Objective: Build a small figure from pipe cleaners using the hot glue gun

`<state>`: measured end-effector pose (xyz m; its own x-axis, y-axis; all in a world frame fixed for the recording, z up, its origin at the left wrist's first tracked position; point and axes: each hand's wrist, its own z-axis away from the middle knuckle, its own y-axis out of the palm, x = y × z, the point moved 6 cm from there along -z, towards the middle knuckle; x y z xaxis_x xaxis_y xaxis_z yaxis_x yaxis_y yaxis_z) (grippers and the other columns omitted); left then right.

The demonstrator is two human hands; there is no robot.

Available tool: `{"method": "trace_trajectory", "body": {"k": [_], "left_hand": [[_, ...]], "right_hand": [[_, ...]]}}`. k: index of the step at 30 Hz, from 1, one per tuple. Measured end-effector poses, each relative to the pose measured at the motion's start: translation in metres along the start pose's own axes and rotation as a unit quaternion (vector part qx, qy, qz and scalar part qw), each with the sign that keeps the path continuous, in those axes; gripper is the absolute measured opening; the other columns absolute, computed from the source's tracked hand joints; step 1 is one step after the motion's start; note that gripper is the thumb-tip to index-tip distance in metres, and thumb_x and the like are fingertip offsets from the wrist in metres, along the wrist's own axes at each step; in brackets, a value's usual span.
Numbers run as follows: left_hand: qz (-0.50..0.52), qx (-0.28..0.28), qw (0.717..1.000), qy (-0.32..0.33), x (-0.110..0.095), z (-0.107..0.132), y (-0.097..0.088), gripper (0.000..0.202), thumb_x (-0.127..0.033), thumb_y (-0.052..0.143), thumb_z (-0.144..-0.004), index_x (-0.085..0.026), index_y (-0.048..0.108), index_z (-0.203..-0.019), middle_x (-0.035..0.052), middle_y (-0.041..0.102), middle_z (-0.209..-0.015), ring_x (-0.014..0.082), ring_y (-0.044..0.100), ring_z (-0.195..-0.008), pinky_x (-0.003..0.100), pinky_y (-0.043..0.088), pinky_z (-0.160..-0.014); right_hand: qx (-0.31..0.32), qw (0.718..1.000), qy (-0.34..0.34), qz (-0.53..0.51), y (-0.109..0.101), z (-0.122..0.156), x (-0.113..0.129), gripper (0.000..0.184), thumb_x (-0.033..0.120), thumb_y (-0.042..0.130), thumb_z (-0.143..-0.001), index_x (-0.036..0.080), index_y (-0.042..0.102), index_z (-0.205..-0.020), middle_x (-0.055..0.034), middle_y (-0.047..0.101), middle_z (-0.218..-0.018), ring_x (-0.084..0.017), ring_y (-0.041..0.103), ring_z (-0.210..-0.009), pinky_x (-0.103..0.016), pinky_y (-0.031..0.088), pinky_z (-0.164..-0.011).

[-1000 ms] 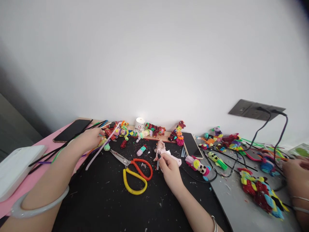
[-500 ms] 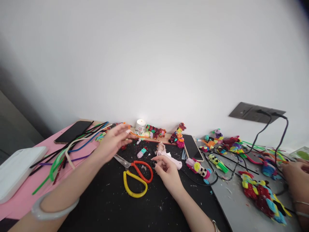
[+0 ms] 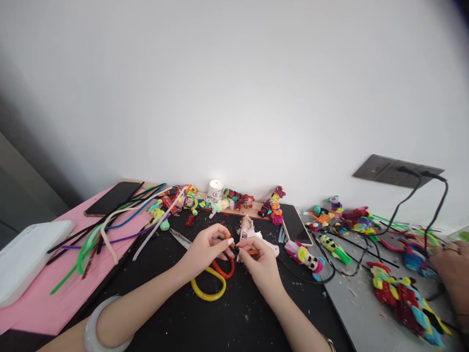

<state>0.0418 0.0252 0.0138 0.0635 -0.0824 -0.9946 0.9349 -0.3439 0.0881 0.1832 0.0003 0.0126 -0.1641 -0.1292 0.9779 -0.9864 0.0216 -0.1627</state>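
My left hand point(image 3: 212, 247) and my right hand point(image 3: 259, 256) are close together over the black work surface, fingertips pinched. An orange pipe cleaner point(image 3: 252, 252) runs between them, its ends partly hidden by my fingers. At my fingertips is a small black piece point(image 3: 236, 250), too small to make out. Scissors point(image 3: 209, 297) with one yellow and one red handle lie under my left hand, blades pointing to the upper left. Just behind my right hand rests a pale pink glue gun point(image 3: 270, 247), partly covered by it.
Pipe cleaners point(image 3: 106, 230) lie on pink sheets at the left, beside a white case point(image 3: 34, 256) and a dark phone point(image 3: 112, 198). A paper cup point(image 3: 215, 190) and fuzzy figures point(image 3: 271, 208) line the wall. Another person's hand point(image 3: 452, 269) is at the right edge.
My left hand has come down and to the right with the orange pipe cleaner, meeting my right hand. It now covers the small pink and teal piece and part of the scissors.
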Motion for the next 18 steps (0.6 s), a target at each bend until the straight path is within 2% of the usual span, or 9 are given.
{"method": "trace_trajectory", "body": {"k": [5,8,10,15,18], "left_hand": [[-0.059,-0.022,0.998,0.02,0.001,0.001,-0.004,0.02,-0.036,0.06,-0.079,-0.016,0.056,-0.079,-0.0013,0.062,-0.062,0.0153,0.067,-0.059,0.026,0.054,-0.059],[-0.067,-0.048,0.996,0.023,0.003,0.001,-0.008,0.021,-0.038,0.059,-0.08,-0.017,0.056,-0.081,-0.0014,0.063,-0.061,0.0154,0.066,-0.056,0.027,0.053,-0.055],[-0.084,-0.052,0.995,0.023,0.004,-0.001,-0.01,0.023,-0.039,0.056,-0.081,-0.017,0.056,-0.074,-0.0012,0.062,-0.057,0.0144,0.063,-0.051,0.026,0.052,-0.053],[-0.132,-0.053,0.989,0.044,0.001,-0.001,-0.011,0.027,-0.037,0.053,-0.082,-0.017,0.055,-0.064,0.0014,0.063,-0.059,0.0137,0.06,-0.049,0.026,0.05,-0.051],[-0.158,-0.053,0.984,0.058,0.001,0.001,-0.011,0.027,-0.038,0.053,-0.082,-0.017,0.055,-0.064,0.0013,0.063,-0.06,0.0139,0.06,-0.049,0.025,0.049,-0.05]], "right_hand": [[0.007,0.995,-0.045,0.088,0.002,0.004,0.007,0.01,0.025,0.059,-0.076,0.017,0.063,-0.075,-0.0033,0.066,-0.065,-0.017,0.062,-0.057,-0.027,0.047,-0.053],[-0.008,0.993,-0.055,0.103,0.0,0.004,0.007,0.01,0.024,0.058,-0.076,0.017,0.064,-0.077,-0.0043,0.068,-0.069,-0.018,0.063,-0.059,-0.028,0.049,-0.055],[-0.01,0.993,-0.055,0.106,0.0,0.005,0.007,0.009,0.024,0.057,-0.076,0.017,0.064,-0.077,-0.0045,0.068,-0.069,-0.018,0.063,-0.059,-0.028,0.049,-0.055],[-0.008,0.996,-0.041,0.074,0.001,0.006,0.005,0.007,0.023,0.06,-0.075,0.018,0.063,-0.078,-0.0037,0.068,-0.068,-0.018,0.063,-0.058,-0.028,0.048,-0.054],[-0.009,1.0,-0.005,-0.001,0.0,0.005,0.001,0.014,0.026,0.062,-0.073,0.019,0.06,-0.085,0.0007,0.064,-0.06,-0.014,0.055,-0.047,-0.024,0.042,-0.044]]}}
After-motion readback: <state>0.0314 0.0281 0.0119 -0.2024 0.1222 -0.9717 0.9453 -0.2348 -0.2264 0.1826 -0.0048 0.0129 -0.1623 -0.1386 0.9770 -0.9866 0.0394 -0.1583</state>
